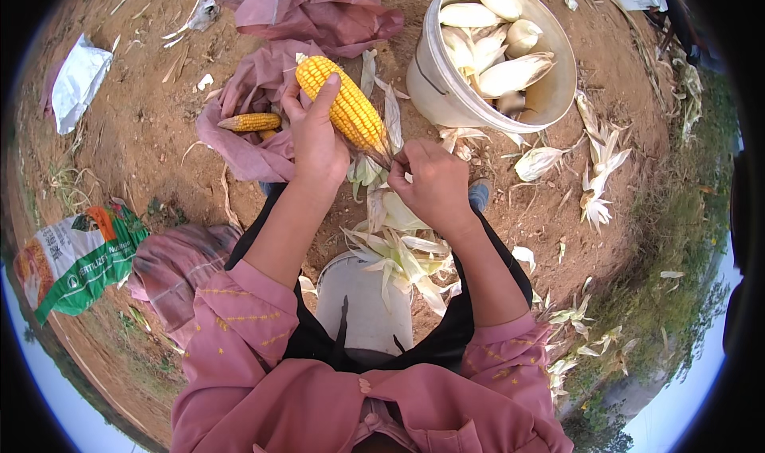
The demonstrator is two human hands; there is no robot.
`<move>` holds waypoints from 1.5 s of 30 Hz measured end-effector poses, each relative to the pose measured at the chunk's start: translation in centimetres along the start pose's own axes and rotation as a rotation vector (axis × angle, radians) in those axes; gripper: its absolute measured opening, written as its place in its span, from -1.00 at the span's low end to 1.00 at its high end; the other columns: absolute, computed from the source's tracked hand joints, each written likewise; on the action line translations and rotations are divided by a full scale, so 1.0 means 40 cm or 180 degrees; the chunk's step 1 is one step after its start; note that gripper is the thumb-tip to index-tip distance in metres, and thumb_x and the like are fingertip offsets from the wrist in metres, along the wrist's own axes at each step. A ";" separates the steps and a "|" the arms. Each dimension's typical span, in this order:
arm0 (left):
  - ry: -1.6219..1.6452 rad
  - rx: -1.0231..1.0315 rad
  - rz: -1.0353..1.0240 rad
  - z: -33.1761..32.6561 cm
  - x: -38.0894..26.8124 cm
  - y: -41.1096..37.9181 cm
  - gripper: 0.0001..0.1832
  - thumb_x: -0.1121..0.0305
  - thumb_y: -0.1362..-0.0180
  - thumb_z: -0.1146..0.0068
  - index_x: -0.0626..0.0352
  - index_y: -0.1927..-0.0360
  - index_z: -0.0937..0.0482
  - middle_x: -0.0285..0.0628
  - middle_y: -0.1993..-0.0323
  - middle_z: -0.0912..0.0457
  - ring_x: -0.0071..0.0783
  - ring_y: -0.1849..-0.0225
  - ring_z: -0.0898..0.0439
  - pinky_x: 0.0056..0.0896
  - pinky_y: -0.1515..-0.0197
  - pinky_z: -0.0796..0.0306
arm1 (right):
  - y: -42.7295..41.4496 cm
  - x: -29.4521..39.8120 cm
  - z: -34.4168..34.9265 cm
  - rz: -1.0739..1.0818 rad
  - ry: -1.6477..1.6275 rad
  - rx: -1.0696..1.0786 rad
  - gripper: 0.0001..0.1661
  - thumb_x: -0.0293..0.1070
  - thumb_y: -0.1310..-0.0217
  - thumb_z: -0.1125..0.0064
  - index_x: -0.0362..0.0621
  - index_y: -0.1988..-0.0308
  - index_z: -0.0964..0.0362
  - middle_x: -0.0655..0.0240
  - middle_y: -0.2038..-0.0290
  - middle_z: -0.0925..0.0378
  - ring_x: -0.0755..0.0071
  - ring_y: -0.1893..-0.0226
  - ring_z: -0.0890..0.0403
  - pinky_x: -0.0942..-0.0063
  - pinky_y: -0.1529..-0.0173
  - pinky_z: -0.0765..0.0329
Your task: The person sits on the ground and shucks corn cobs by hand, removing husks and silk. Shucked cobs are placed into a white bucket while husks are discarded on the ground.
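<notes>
A bare yellow corn cob (349, 106) lies tilted in my left hand (317, 133), its stalk end up and to the left, my thumb across the kernels. Dark corn silk (382, 156) trails from the cob's lower tip, and the fingers of my right hand (431, 181) are pinched on it. Left of my left hand, a pink woven sack (239, 154) gapes with a smaller husked cob (251, 122) in its mouth. Beneath my right hand, pale peeled husks (412, 256) are heaped between my legs.
A white plastic bucket (436, 88) at the upper right holds several corn ears in husk (517, 75). Loose husks (597, 184) litter the soil to its right. A green-and-white fertilizer bag (89, 262) lies at the left, near a white plastic scrap (80, 85). Below me is an upturned white bucket (364, 303).
</notes>
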State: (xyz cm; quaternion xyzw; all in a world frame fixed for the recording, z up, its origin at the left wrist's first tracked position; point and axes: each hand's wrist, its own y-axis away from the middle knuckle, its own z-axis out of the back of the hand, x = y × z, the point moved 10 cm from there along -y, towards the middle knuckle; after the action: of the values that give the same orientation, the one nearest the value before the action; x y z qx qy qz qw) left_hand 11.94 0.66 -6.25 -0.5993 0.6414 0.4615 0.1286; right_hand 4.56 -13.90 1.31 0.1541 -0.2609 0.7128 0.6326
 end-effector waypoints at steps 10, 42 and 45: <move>-0.0044 -0.0034 0.0195 0.004 0.001 0.002 -0.45 0.48 -0.07 -0.17 0.02 -0.07 -0.12 -0.24 0.06 -0.37 -0.41 0.05 -0.43 -0.26 0.00 -0.37 | -0.010 -0.109 0.060 -0.0747 0.0501 -0.0166 -0.84 -0.37 0.13 -0.17 -0.12 0.51 -0.33 0.30 0.54 -0.46 0.18 0.49 -0.54 0.27 0.45 -0.46; 0.0096 0.0184 0.0306 -0.027 0.011 0.017 -0.60 0.43 -0.06 -0.06 0.08 0.02 -0.23 -0.24 0.17 -0.40 -0.39 0.15 -0.44 -0.27 0.09 -0.41 | 0.014 -0.065 -0.052 -0.0920 -0.1328 0.0698 -0.87 -0.43 0.06 -0.23 -0.26 0.48 -0.46 0.32 0.56 -0.54 0.55 0.59 -0.51 0.59 0.44 -0.45; 0.0120 0.0236 0.0444 -0.017 0.023 0.005 -0.60 0.43 -0.06 -0.06 0.09 0.02 -0.22 -0.23 0.18 -0.40 -0.39 0.16 -0.45 -0.27 0.10 -0.42 | 0.008 -0.072 -0.027 -0.0925 -0.1032 0.0378 -0.85 -0.42 0.12 -0.23 -0.24 0.50 -0.43 0.29 0.57 -0.53 0.44 0.60 -0.54 0.53 0.43 -0.47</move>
State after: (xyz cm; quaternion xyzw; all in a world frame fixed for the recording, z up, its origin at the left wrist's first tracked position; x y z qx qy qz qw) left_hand 11.81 -0.48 -6.45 -0.5565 0.7005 0.4339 0.1061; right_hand 4.79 -15.66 -1.21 0.3397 -0.2918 0.5942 0.6682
